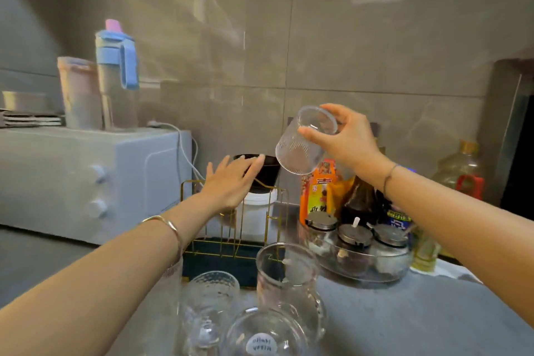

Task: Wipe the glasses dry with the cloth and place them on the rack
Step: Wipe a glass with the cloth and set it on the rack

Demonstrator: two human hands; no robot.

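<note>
Placing step. My right hand grips a clear ribbed drinking glass by its narrower upper end, thumb on the near side and fingers curled over the far side. The glass is in the air and tilted, its wider end pointing down and to the left. It hangs above and just to the right of the gold wire rack on its dark blue tray. I cannot tell which end is the mouth.

No cloth shows in this view, so I judge the wiping of this glass to be over and the setting down to be in hand.

My left hand holds nothing. It is flat and palm down with the fingers straight and slightly spread, stretched out over the back of the rack. Its fingertips reach the rim of a black bowl that sits on a white plastic tub. Whether they touch the rim is unclear.

The next move, as I judge it, is to lower the glass mouth down onto one of the upright wires, clear of the left hand and the bowl.

On the grey counter in front of the rack stand a tall clear glass, a dimpled clear glass and a clear glass with a round sticker, probably the ones waiting to be wiped.
</note>
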